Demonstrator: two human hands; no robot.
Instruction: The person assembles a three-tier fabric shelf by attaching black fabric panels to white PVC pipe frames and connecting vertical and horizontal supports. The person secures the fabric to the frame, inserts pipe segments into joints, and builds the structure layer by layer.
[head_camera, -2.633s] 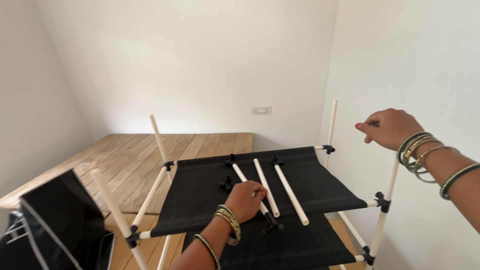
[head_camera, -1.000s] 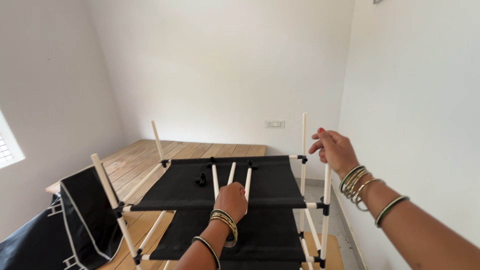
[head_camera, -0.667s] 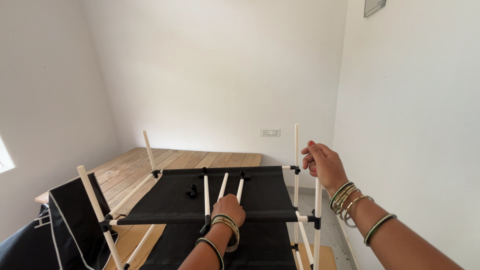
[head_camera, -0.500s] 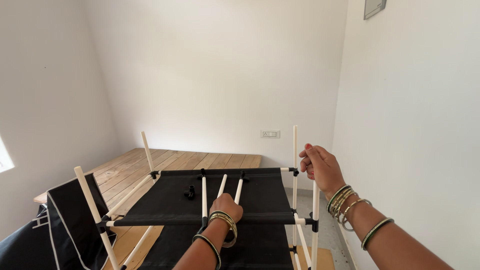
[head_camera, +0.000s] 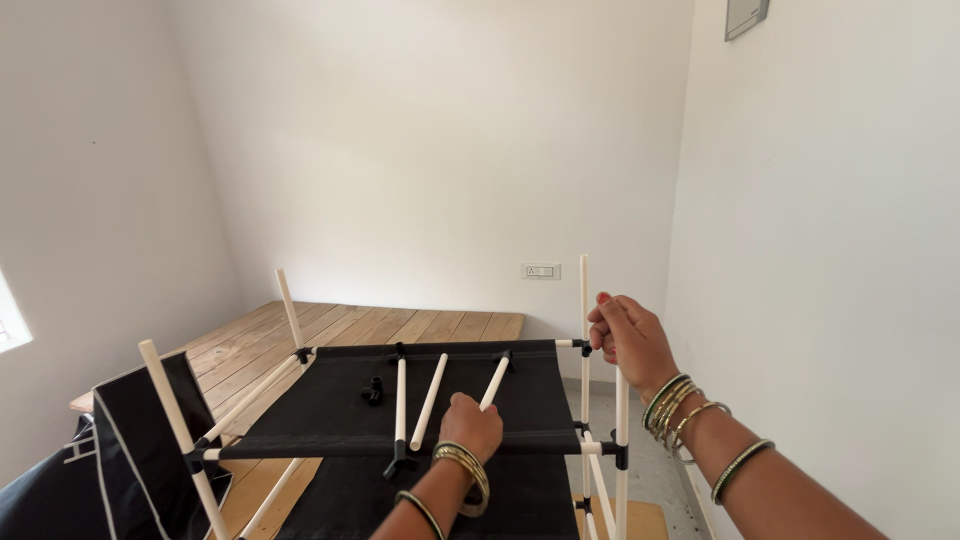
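Observation:
A rack frame of white tubes and black connectors carries a black fabric shelf (head_camera: 330, 400). On the shelf lie three loose white tubes. My left hand (head_camera: 470, 425) grips the rightmost loose tube (head_camera: 497, 377), which has a black connector at its far end. The other two tubes (head_camera: 400, 395) lie to its left, beside a small loose black connector (head_camera: 372, 389). My right hand (head_camera: 627, 335) is closed around the top of the near right upright tube (head_camera: 621, 420), close to the far right upright (head_camera: 585, 300).
A folded black fabric panel with white trim (head_camera: 120, 450) leans at the lower left. Beyond the rack is a raised wooden plank platform (head_camera: 400, 325). White walls close in on the right and behind, with a wall socket (head_camera: 540, 271). A lower fabric shelf (head_camera: 440, 500) hangs beneath.
My view rose and pulled back from the rack. My right hand came down from the air onto the near right upright. My left hand shifted to the rightmost loose tube and angled it rightwards.

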